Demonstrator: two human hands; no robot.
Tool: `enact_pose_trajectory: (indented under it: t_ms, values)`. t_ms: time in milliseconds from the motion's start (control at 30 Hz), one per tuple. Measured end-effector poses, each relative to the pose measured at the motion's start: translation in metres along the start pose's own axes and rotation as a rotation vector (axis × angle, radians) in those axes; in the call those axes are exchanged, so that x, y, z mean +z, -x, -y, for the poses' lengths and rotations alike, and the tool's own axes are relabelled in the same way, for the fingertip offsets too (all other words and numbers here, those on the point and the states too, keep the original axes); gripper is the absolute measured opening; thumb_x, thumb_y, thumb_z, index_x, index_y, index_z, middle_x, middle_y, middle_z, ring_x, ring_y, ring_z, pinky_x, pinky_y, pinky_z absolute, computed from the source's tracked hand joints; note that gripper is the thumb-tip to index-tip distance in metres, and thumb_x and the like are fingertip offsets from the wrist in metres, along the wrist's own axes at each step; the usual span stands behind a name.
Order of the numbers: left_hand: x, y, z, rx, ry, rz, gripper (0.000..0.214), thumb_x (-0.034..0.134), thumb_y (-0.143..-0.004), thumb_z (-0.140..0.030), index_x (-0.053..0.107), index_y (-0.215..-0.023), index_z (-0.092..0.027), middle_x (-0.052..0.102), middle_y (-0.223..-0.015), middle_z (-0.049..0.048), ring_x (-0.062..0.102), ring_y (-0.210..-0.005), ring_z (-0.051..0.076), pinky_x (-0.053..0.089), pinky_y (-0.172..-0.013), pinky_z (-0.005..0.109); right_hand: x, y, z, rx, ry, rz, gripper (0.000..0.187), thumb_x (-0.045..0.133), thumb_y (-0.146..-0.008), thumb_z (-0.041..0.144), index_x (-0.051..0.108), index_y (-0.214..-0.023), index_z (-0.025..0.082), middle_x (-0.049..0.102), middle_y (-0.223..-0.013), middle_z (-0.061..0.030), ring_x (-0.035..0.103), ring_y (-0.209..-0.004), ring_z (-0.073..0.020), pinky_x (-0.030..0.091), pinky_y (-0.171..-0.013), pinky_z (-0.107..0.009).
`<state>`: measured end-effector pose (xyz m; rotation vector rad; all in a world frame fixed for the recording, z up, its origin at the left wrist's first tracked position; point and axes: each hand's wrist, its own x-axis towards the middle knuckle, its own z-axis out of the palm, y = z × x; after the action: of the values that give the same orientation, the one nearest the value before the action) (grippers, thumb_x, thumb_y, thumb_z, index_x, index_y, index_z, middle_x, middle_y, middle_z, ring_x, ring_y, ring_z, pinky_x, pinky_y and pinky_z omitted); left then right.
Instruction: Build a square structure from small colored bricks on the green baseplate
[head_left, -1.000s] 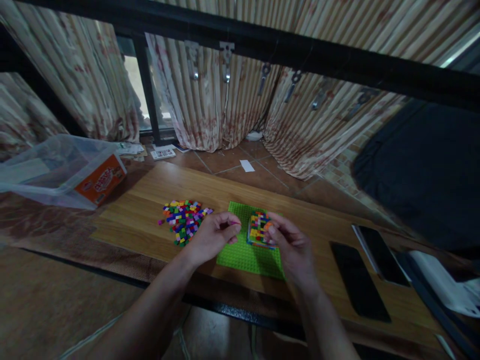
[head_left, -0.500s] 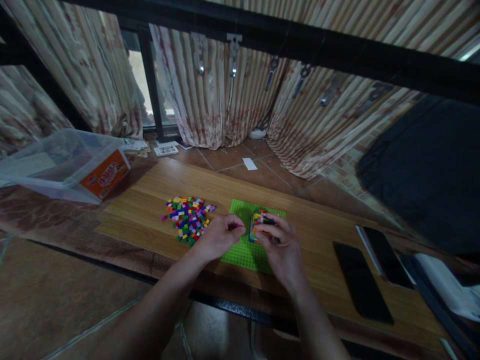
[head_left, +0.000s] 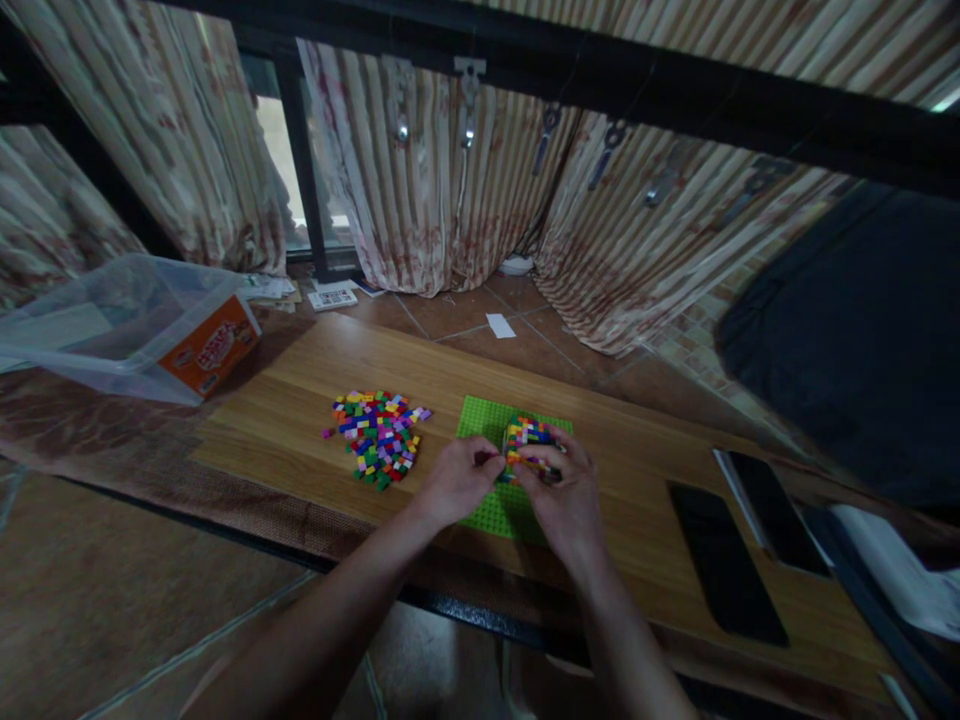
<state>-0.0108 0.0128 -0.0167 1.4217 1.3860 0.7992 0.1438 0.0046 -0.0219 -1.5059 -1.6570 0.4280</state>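
A green studded baseplate lies on a wooden board. A small multicoloured brick block stands on the plate. My right hand is curled around the near side of that block, fingers on it. My left hand is closed in a pinch against the block's left side; a small pink piece shows at its fingertips. A heap of loose coloured bricks lies to the left of the plate.
A clear plastic tub with an orange label sits at the far left. Two dark phones lie on the board's right end. Striped curtains hang behind, and a black rail crosses overhead.
My left hand has moved right until it touches the block. My right hand has come down from above and settled on the block.
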Motion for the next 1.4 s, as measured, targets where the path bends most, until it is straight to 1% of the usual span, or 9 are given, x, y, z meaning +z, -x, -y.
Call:
enact_pose_trajectory:
  t_ms: [167,333,467,567,900,1067,1167,1267,1400]
  values:
    - [0.003,-0.003,0.005,0.017,0.004,-0.005,0.017,0.051,-0.083,-0.028,0.063,-0.076,-0.017,0.061,-0.063,-0.0018,0.059,-0.058,0.013,0.045,-0.055,0.023,-0.001,-0.004,-0.001,0.056,-0.088,-0.028,0.017,0.065,-0.078,0.036,0.073,-0.086,0.023,0.059,-0.121,-0.0107,0.052,-0.116,-0.0293,0.038,-0.099,-0.050]
    - [0.005,-0.006,0.008,0.013,0.060,0.000,0.015,0.051,-0.083,-0.027,0.061,-0.077,-0.018,0.060,-0.064,-0.0021,0.059,-0.055,0.012,0.045,-0.052,0.023,0.007,-0.004,-0.001,0.086,-0.078,-0.084,0.020,0.068,-0.075,0.036,0.072,-0.088,0.021,0.054,-0.124,-0.0123,0.050,-0.119,-0.0306,0.038,-0.101,-0.052]
    - [0.005,-0.007,0.008,0.024,0.035,-0.018,0.014,0.052,-0.082,-0.024,0.062,-0.074,-0.018,0.060,-0.061,-0.0018,0.059,-0.056,0.013,0.045,-0.054,0.023,0.011,-0.004,0.000,0.094,-0.097,-0.108,0.019,0.068,-0.074,0.034,0.071,-0.087,0.021,0.053,-0.124,-0.0121,0.052,-0.116,-0.0301,0.039,-0.100,-0.052]
    - [0.006,-0.007,0.008,0.028,0.055,-0.031,0.014,0.051,-0.082,-0.023,0.061,-0.073,-0.017,0.060,-0.062,-0.0019,0.058,-0.055,0.012,0.044,-0.053,0.023,0.013,-0.004,0.000,0.109,-0.107,-0.113,0.018,0.068,-0.073,0.033,0.071,-0.086,0.020,0.052,-0.124,-0.0112,0.053,-0.115,-0.0293,0.041,-0.099,-0.050]
    - [0.005,-0.008,0.011,0.038,0.096,-0.044,0.015,0.055,-0.081,-0.025,0.063,-0.072,-0.017,0.059,-0.058,-0.0024,0.056,-0.053,0.011,0.041,-0.052,0.022,0.014,-0.005,0.002,0.110,-0.106,-0.098,0.012,0.067,-0.072,0.028,0.070,-0.082,0.021,0.052,-0.124,-0.0111,0.050,-0.121,-0.0299,0.036,-0.104,-0.050]
    - [-0.002,-0.006,0.006,-0.040,0.304,-0.046,0.012,0.060,-0.078,-0.026,0.062,-0.071,-0.015,0.057,-0.058,-0.0039,0.054,-0.051,0.009,0.040,-0.051,0.021,0.009,-0.005,-0.001,0.090,-0.146,-0.092,0.016,0.066,-0.076,0.033,0.071,-0.087,0.022,0.054,-0.124,-0.0108,0.052,-0.119,-0.0282,0.039,-0.101,-0.048]
    - [-0.007,-0.003,0.000,-0.101,0.479,-0.036,0.009,0.061,-0.077,-0.022,0.064,-0.078,-0.013,0.059,-0.061,-0.0029,0.055,-0.052,0.008,0.041,-0.052,0.020,0.004,-0.005,-0.001,0.077,-0.165,-0.144,0.019,0.061,-0.082,0.035,0.072,-0.090,0.021,0.059,-0.117,-0.0104,0.055,-0.114,-0.0258,0.042,-0.099,-0.045]
    - [-0.012,0.000,-0.006,-0.147,0.598,-0.001,0.013,0.066,-0.076,-0.021,0.066,-0.084,-0.012,0.063,-0.065,-0.0005,0.056,-0.055,0.008,0.043,-0.055,0.021,-0.002,-0.006,0.002,0.010,-0.174,-0.179,0.018,0.058,-0.085,0.034,0.071,-0.090,0.022,0.061,-0.115,-0.0088,0.057,-0.110,-0.0238,0.043,-0.097,-0.044]
    - [-0.015,0.003,-0.009,-0.138,0.646,0.060,0.024,0.073,-0.072,-0.027,0.066,-0.089,-0.012,0.069,-0.076,0.0030,0.059,-0.057,0.008,0.044,-0.057,0.022,-0.006,-0.005,0.012,-0.120,-0.171,-0.081,0.017,0.059,-0.087,0.034,0.072,-0.094,0.027,0.064,-0.112,-0.0059,0.058,-0.108,-0.0225,0.044,-0.097,-0.044]
